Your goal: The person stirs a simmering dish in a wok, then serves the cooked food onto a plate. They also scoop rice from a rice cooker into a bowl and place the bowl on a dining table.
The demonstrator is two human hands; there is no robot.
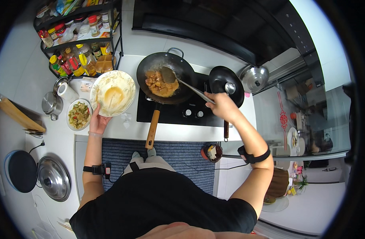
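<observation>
My left hand (99, 120) grips the lower rim of a large patterned bowl (122, 86), tilted so that its inside shows, with thin brown liquid smeared in it. Around the handle of a metal spatula (195, 90) my right hand (222, 104) is closed. The spatula's blade rests at the food in a black wok (187, 70) on the left side of the cooktop. Pieces of meat in a brown sauce (160, 86) lie in the wok. Its wooden handle (153, 129) points towards me, over the counter's front edge.
A plate of cooked vegetables (79, 114) stands left of the bowl, near a steel pot (52, 103). A spice rack (78, 40) holds bottles and jars behind. Right of the wok is a black pan with a lid (219, 77); the range hood (200, 25) hangs above the back.
</observation>
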